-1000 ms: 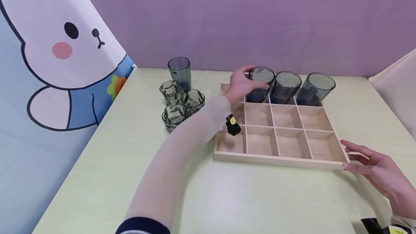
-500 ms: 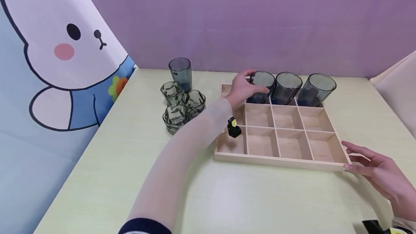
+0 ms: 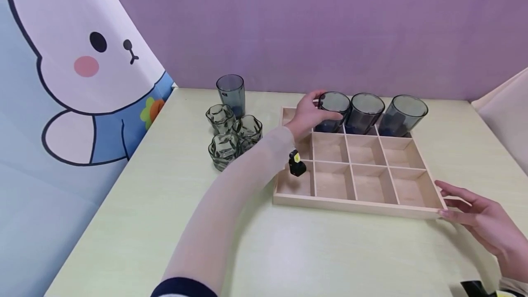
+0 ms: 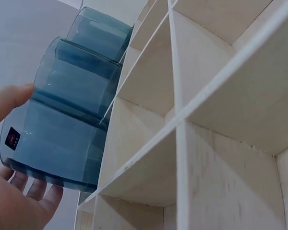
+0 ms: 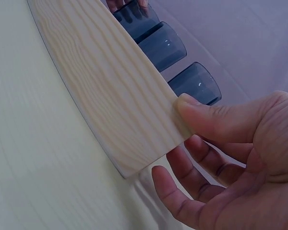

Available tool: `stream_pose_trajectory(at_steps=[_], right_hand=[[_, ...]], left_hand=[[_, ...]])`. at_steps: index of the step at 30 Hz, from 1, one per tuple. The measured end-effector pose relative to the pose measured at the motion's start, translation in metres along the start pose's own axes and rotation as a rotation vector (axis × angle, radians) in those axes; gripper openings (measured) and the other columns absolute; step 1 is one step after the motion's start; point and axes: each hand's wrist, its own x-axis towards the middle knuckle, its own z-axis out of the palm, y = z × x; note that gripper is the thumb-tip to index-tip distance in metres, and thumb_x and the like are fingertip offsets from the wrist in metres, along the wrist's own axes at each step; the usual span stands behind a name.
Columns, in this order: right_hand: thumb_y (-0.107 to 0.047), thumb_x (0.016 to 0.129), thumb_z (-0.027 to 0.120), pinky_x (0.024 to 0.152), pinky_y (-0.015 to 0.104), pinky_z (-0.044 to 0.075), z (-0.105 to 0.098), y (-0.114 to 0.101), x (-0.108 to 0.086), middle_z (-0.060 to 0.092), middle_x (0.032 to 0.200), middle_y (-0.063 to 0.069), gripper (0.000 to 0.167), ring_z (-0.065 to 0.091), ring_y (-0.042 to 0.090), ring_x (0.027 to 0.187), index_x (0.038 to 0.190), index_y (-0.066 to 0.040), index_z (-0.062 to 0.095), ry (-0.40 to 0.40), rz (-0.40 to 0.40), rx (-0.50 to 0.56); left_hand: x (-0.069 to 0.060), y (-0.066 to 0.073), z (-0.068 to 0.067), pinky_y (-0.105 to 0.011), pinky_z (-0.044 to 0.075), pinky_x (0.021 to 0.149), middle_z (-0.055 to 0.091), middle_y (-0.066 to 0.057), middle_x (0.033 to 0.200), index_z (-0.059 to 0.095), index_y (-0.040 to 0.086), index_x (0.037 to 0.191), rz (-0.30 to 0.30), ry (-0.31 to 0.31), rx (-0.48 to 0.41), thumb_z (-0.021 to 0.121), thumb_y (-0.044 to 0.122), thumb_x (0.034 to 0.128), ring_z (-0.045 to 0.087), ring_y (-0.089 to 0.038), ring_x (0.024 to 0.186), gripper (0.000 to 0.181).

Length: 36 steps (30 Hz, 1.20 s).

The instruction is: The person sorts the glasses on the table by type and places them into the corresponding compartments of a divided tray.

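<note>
Nearest, gripped at the near right corner by the right hand (image 3: pixel 480 223), a wooden tray (image 3: pixel 354 207) with three rows of four compartments, set on the pale surface (image 3: pixel 144 223); at this corner, thumb against the outer wall, lower fingers loosely bent. Beyond the tray's left edge, three short glasses (image 3: pixel 222 148) with wavy rims, closely grouped and partly hidden by the left forearm (image 3: pixel 222 205). Near the tray's far edge, clasped between thumb and curled fingers of the left hand (image 3: pixel 308 114), a bluish glass (image 4: pixel 62 143) with a small dark label (image 4: pixel 12 139), in the far row, second compartment from the left edge. In the same row, toward the far right corner, a middle tall glass (image 3: pixel 363 116) just beside, then a right tall glass (image 3: pixel 400 118), slightly more apart. Farther, near the surface's far edge, toward its far left corner, a lone tall glass (image 3: pixel 232 97), upright. Behind that edge, a purple backdrop (image 3: pixel 288 26).
</note>
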Motion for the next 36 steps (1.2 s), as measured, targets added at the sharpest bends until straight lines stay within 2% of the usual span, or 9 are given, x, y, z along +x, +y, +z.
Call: stream_pose_trajectory(at_steps=[6, 10, 14, 21, 27, 36], right_hand=[[0.031, 0.087, 0.047, 0.074, 0.016, 0.052, 0.001, 0.000, -0.001, 0.059, 0.118, -0.004, 0.069, 0.059, 0.005, 0.101, 0.142, -0.009, 0.056, 0.006, 0.009, -0.006], [0.031, 0.087, 0.047, 0.074, 0.016, 0.052, 0.000, 0.000, -0.001, 0.058, 0.117, -0.004, 0.069, 0.060, 0.005, 0.100, 0.142, -0.009, 0.057, 0.005, 0.008, -0.003], [0.032, 0.086, 0.046, 0.074, 0.017, 0.052, -0.001, 0.000, -0.001, 0.059, 0.116, -0.003, 0.069, 0.060, 0.005, 0.100, 0.142, -0.008, 0.056, -0.001, -0.003, 0.001], [0.031, 0.087, 0.046, 0.074, 0.017, 0.052, 0.001, -0.002, -0.001, 0.059, 0.117, -0.003, 0.069, 0.060, 0.005, 0.101, 0.142, -0.009, 0.056, 0.000, 0.007, 0.006], [0.031, 0.086, 0.046, 0.074, 0.017, 0.052, 0.001, -0.002, 0.000, 0.059, 0.117, -0.003, 0.070, 0.060, 0.005, 0.101, 0.142, -0.009, 0.056, 0.012, 0.015, -0.001], [0.031, 0.087, 0.046, 0.074, 0.017, 0.052, 0.000, -0.001, -0.001, 0.059, 0.117, -0.004, 0.069, 0.061, 0.005, 0.101, 0.142, -0.009, 0.056, 0.002, 0.011, 0.001]], left_hand=[[0.000, 0.002, -0.008, -0.024, 0.050, 0.091, 0.052, 0.001, 0.140, 0.045, 0.009, 0.148, -0.029, -0.066, -0.045, 0.088, 0.001, 0.0715, 0.052, -0.018, 0.123, 0.088], [0.002, 0.008, -0.022, -0.027, 0.048, 0.097, 0.047, -0.004, 0.147, 0.040, 0.010, 0.151, -0.049, -0.127, -0.018, 0.086, -0.001, 0.0742, 0.048, -0.022, 0.132, 0.090], [0.003, 0.014, -0.037, -0.027, 0.047, 0.099, 0.046, -0.008, 0.149, 0.038, 0.009, 0.152, -0.028, -0.151, -0.057, 0.084, -0.001, 0.0769, 0.047, -0.024, 0.133, 0.088], [0.000, 0.020, -0.064, -0.027, 0.048, 0.097, 0.053, -0.006, 0.142, 0.043, 0.008, 0.148, 0.009, -0.119, -0.104, 0.082, -0.002, 0.0776, 0.049, -0.027, 0.132, 0.081], [-0.007, 0.027, -0.093, -0.033, 0.046, 0.102, 0.049, -0.007, 0.145, 0.041, 0.008, 0.149, 0.016, -0.072, -0.104, 0.080, -0.002, 0.0816, 0.047, -0.028, 0.134, 0.079], [-0.011, 0.025, -0.131, -0.036, 0.045, 0.103, 0.048, -0.006, 0.144, 0.041, 0.009, 0.149, 0.037, 0.017, -0.113, 0.078, -0.001, 0.0830, 0.046, -0.026, 0.133, 0.077]])
